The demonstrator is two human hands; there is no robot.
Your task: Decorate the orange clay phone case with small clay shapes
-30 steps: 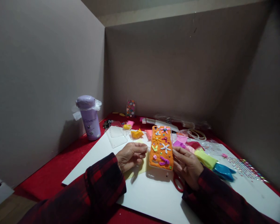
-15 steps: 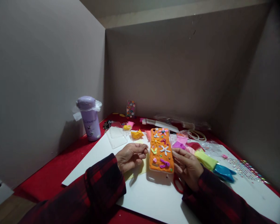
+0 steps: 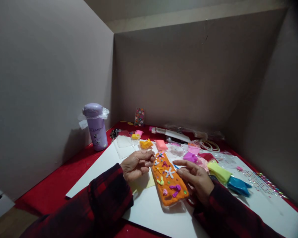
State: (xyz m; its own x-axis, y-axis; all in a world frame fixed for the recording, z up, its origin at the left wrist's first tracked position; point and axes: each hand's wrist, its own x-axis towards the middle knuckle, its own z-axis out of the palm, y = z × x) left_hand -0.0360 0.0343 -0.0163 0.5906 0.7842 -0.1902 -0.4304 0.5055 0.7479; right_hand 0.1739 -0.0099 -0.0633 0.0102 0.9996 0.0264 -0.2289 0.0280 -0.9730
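Observation:
The phone case (image 3: 169, 180), covered in orange clay with small flower, starfish and bunny shapes and gems, lies aslant on the white board (image 3: 161, 223). My left hand (image 3: 138, 165) is closed in a pinch by the case's upper left edge; whatever the fingertips hold is too small to make out. Beside the case's right edge, my right hand (image 3: 196, 175) has its fingers stretched, thumb and forefinger apart. A small blue piece (image 3: 175, 166) shows near those fingertips, and I cannot tell what it is. Part of a yellow sheet (image 3: 147, 182) shows under the left hand.
A purple bottle (image 3: 96, 129) stands at left. Clear cases (image 3: 124, 148) lie behind my left hand. Clay packs, including orange (image 3: 146, 143), yellow (image 3: 220, 172) and blue (image 3: 238, 185), lie around the board. Gem stickers (image 3: 260, 181) spread at right. A decorated case (image 3: 139, 117) stands at the back.
The orange case has come down from an upright hold onto the board, its top tilted leftward. My right hand has let go of its edge. My left hand stays pinched, slightly further left.

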